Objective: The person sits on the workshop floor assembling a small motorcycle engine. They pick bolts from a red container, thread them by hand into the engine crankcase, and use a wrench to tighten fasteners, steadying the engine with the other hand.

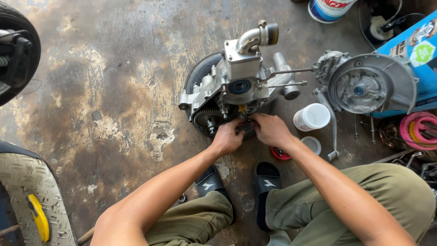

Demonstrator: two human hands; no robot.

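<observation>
A silver engine block (236,79) with a curved intake pipe on top stands on a stained concrete floor. A toothed gear (205,119) shows at its lower left. My left hand (227,138) and my right hand (270,129) meet at the lower front of the engine, fingers pinched on a small part there that my fingers hide. A matching engine cover (366,86) lies to the right.
A white plastic jar (312,116), its clear lid (312,144) and a red cap (280,154) sit by my right forearm. A blue box (416,50), a pink ring (416,132) and loose tools lie at right. A tyre (18,50) and a scooter footboard (32,200) are at left.
</observation>
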